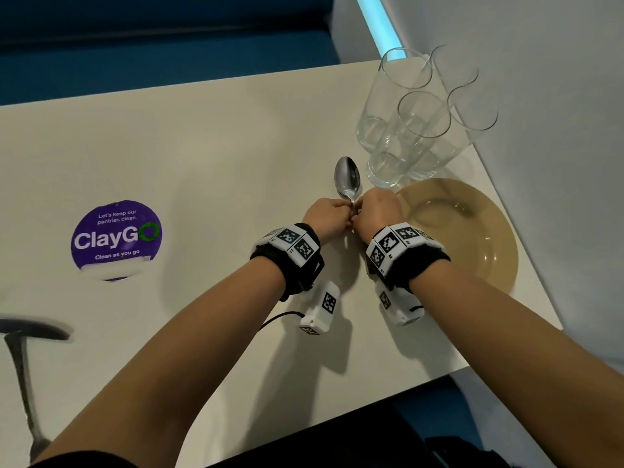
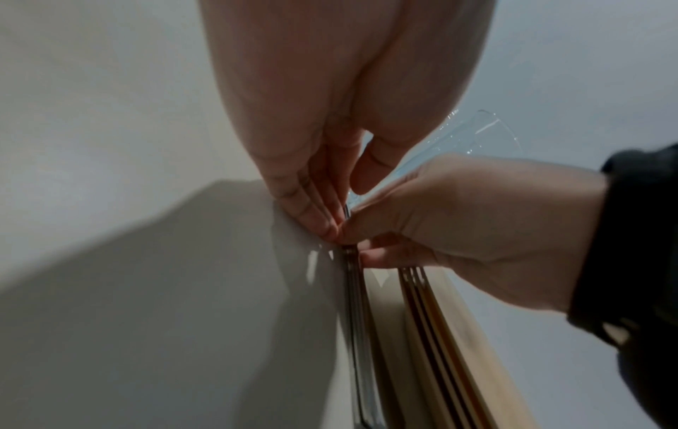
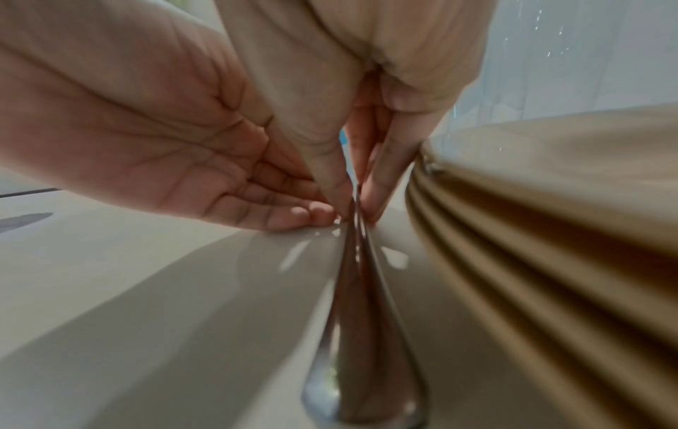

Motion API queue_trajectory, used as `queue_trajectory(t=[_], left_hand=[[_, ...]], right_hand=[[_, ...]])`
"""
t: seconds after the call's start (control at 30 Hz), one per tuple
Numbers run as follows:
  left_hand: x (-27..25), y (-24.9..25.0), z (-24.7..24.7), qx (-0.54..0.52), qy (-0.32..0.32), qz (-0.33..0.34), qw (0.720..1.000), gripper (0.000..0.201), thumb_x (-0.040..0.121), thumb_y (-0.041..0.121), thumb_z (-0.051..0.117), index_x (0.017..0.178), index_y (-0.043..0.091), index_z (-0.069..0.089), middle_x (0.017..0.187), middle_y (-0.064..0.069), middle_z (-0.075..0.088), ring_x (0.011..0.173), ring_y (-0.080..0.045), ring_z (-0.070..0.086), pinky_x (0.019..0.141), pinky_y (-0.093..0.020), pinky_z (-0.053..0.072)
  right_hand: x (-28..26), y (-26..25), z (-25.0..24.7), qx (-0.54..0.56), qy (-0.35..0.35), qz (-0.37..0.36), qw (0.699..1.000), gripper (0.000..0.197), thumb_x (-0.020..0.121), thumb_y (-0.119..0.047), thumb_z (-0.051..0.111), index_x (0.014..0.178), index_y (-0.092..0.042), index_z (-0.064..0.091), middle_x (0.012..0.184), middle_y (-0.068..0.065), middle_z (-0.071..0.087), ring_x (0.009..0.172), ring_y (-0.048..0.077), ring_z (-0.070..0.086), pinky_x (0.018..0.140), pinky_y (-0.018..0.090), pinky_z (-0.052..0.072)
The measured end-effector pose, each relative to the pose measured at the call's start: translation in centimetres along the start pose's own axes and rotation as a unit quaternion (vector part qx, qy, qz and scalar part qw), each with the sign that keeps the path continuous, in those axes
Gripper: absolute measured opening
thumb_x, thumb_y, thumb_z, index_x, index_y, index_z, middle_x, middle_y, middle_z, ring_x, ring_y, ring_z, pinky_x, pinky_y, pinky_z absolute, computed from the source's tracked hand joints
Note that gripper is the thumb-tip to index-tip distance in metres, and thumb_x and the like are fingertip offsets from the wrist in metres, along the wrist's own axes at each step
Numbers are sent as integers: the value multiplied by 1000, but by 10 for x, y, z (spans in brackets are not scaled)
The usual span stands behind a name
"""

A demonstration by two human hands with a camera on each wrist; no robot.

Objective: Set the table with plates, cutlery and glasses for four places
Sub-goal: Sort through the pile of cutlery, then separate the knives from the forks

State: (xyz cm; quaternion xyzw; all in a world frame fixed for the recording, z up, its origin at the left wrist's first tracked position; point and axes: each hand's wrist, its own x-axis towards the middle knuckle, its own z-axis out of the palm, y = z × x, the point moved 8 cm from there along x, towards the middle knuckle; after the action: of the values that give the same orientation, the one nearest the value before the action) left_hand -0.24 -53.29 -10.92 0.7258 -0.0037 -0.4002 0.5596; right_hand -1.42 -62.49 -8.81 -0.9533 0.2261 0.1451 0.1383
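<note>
A stack of metal cutlery lies on the white table, with a spoon on top and its bowl pointing away from me. My right hand pinches the stacked handles between thumb and forefinger just behind the bowl. My left hand holds straight fingers against the stack's left side, its thumb a little apart. A pile of tan plates sits right beside the cutlery. Several clear glasses stand behind the plates.
The glasses and plates crowd the table's right edge, close to a grey wall. A purple round sticker is on the table at the left. A dark chair part shows at the lower left.
</note>
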Motion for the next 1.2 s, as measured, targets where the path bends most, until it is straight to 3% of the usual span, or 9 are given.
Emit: queue_trajectory(t=[0.17,0.27,0.33,0.47,0.57,0.8,0.97,1.07,1.2], left_hand=[[-5,1,-5,13,-8,5,1000,28,87,0,40,87,10,67,78,-14,61,68,-21,52,81,-35,50],[-18,-2,-26,40,10,6,999,33,88,7,46,116,6,64,102,-15,67,84,-26,62,95,-39,51],[-32,-6,-53,76,38,6,996,36,89,12,47,123,10,61,116,-9,66,103,-26,63,98,-38,49],[-72,-21,-133,150,125,-2,981,31,89,18,51,118,17,62,113,-2,65,97,-16,60,86,-25,45],[-111,-40,-205,164,193,-10,967,30,88,21,53,117,18,61,114,-2,66,102,-16,61,85,-24,44],[-211,-109,-369,214,280,-36,935,26,83,18,61,109,20,65,104,2,66,94,-13,59,79,-21,40],[-240,-152,-453,340,255,-46,904,26,85,19,64,110,21,65,109,1,62,106,-19,56,88,-27,43],[-233,-163,-462,480,184,-36,857,19,87,24,61,105,26,66,112,-1,56,115,-25,45,98,-43,42],[-227,-160,-458,602,113,10,791,21,94,25,51,113,21,59,120,-2,53,119,-26,40,94,-40,40]], right_hand=[[-4,-3,-5,-6,-3,12,1000,22,83,-17,65,99,-3,68,97,14,70,93,29,65,72,30,48],[-12,-22,-19,-7,25,-3,1000,29,81,-22,65,101,-1,63,100,16,67,97,32,63,68,29,41],[-18,-48,-25,15,41,-30,999,33,81,-21,64,108,-2,61,105,15,66,103,31,61,78,31,44],[-40,-132,-12,41,-11,-138,989,36,84,-24,62,117,-12,64,115,6,66,114,21,56,101,27,33],[-69,-204,15,57,-79,-219,971,34,83,-23,62,116,-14,66,110,5,68,105,20,61,96,32,45],[-136,-358,84,55,-152,-288,944,29,84,-22,63,112,-14,68,108,2,69,100,16,62,89,23,46],[-173,-441,114,70,-153,-299,939,27,84,-22,62,110,-15,69,106,2,68,96,14,62,86,24,50],[-189,-465,132,51,-171,-296,938,25,82,-23,64,105,-15,71,101,3,69,93,18,62,82,27,49],[-205,-476,150,6,-203,-303,931,26,84,-22,61,108,-14,68,101,3,68,96,19,61,76,22,41]])
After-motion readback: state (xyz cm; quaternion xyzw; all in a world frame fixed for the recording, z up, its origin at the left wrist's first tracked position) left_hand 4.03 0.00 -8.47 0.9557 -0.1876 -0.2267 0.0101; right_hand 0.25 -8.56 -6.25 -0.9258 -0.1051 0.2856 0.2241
